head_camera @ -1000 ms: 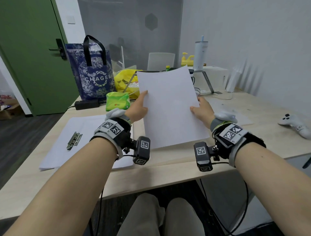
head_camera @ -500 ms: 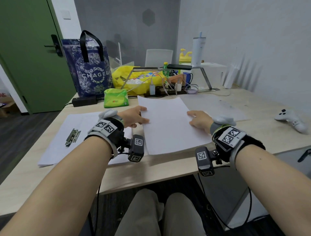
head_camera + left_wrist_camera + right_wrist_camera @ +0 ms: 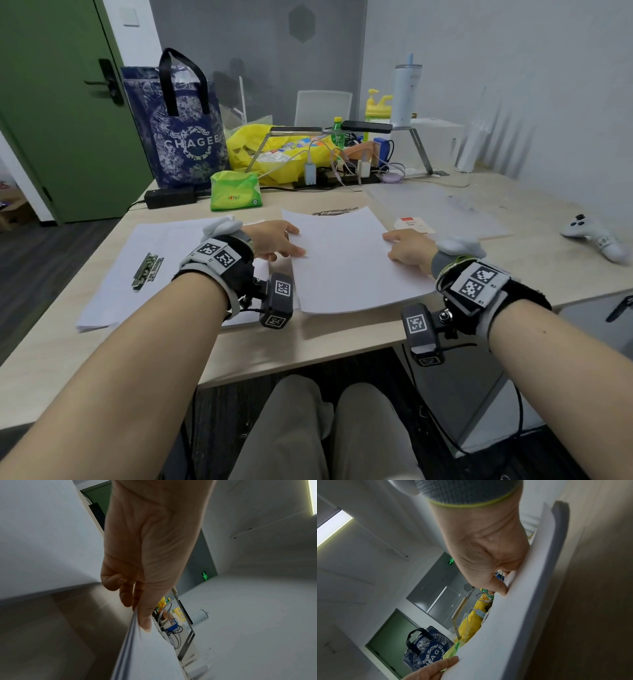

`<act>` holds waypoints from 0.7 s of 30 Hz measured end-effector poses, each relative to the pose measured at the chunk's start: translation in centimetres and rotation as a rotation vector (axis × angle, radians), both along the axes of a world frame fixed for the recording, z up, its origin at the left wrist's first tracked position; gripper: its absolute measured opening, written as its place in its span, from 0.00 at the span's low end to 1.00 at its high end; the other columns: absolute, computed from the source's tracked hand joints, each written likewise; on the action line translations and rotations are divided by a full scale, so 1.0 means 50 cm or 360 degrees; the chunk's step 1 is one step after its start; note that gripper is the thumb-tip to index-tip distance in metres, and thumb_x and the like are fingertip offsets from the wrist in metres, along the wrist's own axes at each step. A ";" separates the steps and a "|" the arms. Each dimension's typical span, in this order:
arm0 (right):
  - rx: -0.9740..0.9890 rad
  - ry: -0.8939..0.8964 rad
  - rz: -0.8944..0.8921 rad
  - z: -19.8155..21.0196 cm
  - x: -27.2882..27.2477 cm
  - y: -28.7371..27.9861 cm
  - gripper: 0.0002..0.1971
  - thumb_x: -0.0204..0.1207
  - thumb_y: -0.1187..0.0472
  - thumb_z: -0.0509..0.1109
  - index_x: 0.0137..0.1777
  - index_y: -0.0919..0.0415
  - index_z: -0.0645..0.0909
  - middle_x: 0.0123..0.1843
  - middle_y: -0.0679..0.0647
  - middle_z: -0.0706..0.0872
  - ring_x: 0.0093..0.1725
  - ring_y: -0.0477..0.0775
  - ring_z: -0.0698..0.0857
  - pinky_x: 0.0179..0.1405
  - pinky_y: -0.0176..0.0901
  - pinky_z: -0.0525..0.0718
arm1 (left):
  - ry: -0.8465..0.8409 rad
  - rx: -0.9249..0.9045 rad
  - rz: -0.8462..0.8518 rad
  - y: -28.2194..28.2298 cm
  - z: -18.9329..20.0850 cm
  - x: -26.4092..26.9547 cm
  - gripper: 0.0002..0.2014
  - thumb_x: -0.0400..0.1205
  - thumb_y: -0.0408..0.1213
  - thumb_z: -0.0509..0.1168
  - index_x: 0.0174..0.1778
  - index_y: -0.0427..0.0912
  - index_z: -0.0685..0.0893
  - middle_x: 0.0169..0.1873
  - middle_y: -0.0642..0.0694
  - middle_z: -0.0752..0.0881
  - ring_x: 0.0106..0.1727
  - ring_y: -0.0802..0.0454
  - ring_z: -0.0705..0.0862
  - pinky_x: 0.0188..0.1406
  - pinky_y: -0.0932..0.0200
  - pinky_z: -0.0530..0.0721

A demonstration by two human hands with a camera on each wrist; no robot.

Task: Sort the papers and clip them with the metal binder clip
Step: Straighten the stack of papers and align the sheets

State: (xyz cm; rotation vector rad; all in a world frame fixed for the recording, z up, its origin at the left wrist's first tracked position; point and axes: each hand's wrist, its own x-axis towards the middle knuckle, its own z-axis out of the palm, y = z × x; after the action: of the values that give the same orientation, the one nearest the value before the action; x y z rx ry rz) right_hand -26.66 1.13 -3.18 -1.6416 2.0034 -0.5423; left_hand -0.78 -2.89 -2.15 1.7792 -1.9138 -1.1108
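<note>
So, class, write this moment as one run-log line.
stage: squaring papers | left hand: pinches paper stack left edge | right hand: grips right edge | stack: low over desk | metal clip: untouched, on left sheets

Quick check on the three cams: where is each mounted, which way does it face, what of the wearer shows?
Head: worn on the head, facing forward and down at the desk; both forearms, left hand, right hand and knees show.
Left wrist: under the left wrist, looking along the palm; thumb on top and fingers beneath pinch the paper stack.
Right wrist: under the right wrist, looking along the palm; thumb and fingers pinch the stack's edge.
Shared: the wrist views both show the stack and the yellow bag.
</note>
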 end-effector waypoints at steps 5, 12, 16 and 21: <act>0.0027 0.0015 -0.0003 0.002 0.001 0.010 0.26 0.82 0.70 0.55 0.80 0.56 0.66 0.82 0.57 0.64 0.80 0.61 0.64 0.76 0.41 0.65 | -0.0013 0.0030 -0.0024 0.002 -0.008 -0.004 0.34 0.76 0.36 0.74 0.77 0.41 0.68 0.39 0.45 0.77 0.34 0.53 0.76 0.28 0.61 0.72; 0.0068 0.0050 0.0035 0.020 0.015 -0.004 0.26 0.82 0.70 0.56 0.80 0.58 0.67 0.80 0.61 0.68 0.77 0.64 0.68 0.58 0.37 0.69 | -0.0091 0.0036 0.0009 -0.012 -0.006 -0.013 0.34 0.76 0.37 0.74 0.77 0.43 0.67 0.42 0.47 0.78 0.35 0.55 0.77 0.29 0.62 0.72; 0.0159 0.0077 0.0023 0.026 0.022 -0.021 0.28 0.77 0.70 0.65 0.79 0.63 0.68 0.77 0.61 0.72 0.75 0.63 0.72 0.61 0.38 0.74 | -0.0154 0.0070 0.0009 -0.030 -0.006 -0.018 0.35 0.76 0.38 0.75 0.77 0.43 0.67 0.44 0.44 0.78 0.36 0.53 0.77 0.28 0.62 0.70; 0.0259 0.0208 0.0104 0.029 0.019 -0.028 0.35 0.76 0.60 0.72 0.81 0.61 0.63 0.82 0.57 0.64 0.81 0.60 0.63 0.78 0.45 0.63 | -0.0244 0.0082 -0.0036 -0.046 -0.008 -0.019 0.34 0.75 0.41 0.75 0.76 0.44 0.69 0.48 0.41 0.78 0.41 0.47 0.75 0.30 0.60 0.72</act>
State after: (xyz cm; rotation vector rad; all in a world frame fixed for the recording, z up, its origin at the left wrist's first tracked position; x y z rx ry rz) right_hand -25.71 -0.28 -1.74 -1.6728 2.0196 -0.2465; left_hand -1.71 -5.20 -2.57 1.9259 -2.0131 -1.0686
